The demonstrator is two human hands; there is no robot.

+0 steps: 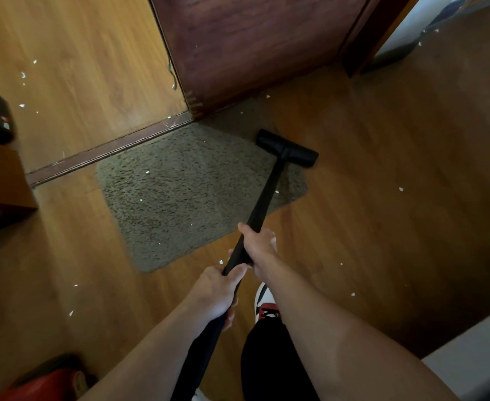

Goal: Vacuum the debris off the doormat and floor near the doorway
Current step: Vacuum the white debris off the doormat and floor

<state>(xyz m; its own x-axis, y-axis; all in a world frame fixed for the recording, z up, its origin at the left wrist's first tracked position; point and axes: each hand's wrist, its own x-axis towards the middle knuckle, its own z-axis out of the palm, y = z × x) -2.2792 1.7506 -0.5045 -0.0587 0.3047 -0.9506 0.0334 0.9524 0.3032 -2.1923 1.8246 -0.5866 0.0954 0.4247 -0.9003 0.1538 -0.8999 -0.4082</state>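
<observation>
Head view, both hands' fingers wrapped round matte black wand (266, 195), flat nozzle (287, 148) on shaggy doormat (180, 183).

Dark wooden door (252, 44) (standing open), red-and-white shoe (266, 306), red object (44, 384) bottom left

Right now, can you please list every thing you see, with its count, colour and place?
doormat: one, grey-green, at the threshold
vacuum head: one, black, on the mat's far right edge
vacuum wand: one, black, slanting over the mat
debris: many white bits, on mat and floor
door: one, dark red-brown, top centre
shoe: one, white and red, below the hands
right hand: one, gripping the wand higher
left hand: one, gripping lower
</observation>
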